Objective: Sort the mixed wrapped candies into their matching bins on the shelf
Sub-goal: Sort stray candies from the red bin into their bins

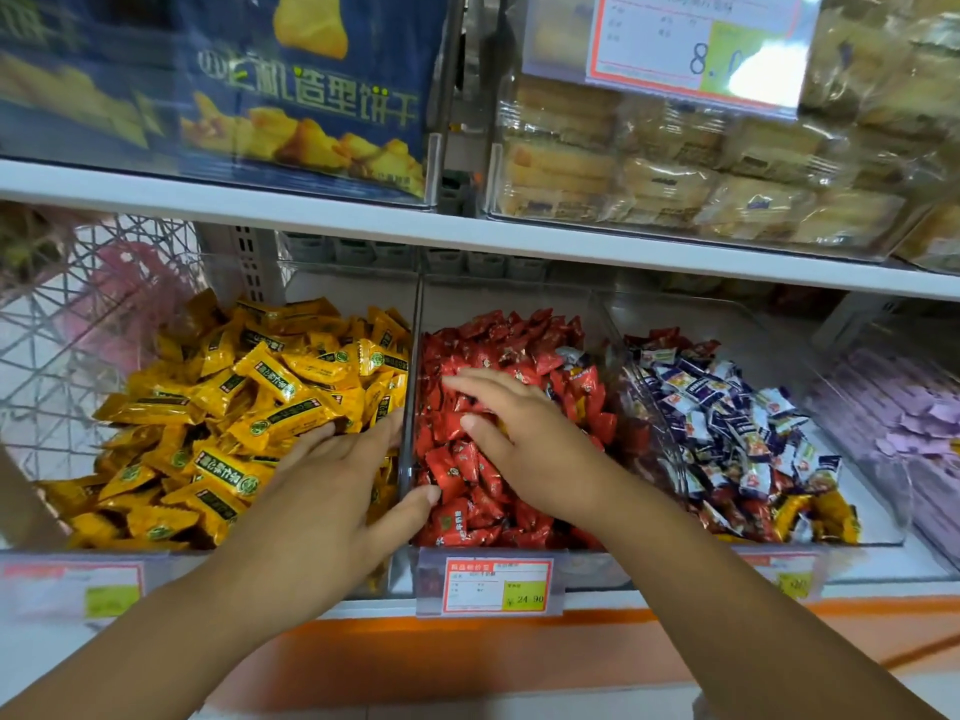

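Hands at the near shelf edge: the left hand (332, 475) lies open across the clear divider (407, 407), fingers on the yellow candies (260, 387) and thumb on the red side. The right hand (519, 433) rests flat, fingers spread, on the red candies (519, 340); neither visibly holds a piece, so the step reads as searching these two bins. Further right, the right-hand bin (883, 511) holds blue-and-white candies (727, 423) with stray yellow pieces (826, 517) and red ones at its front, which the next move likely must pinch out singly.
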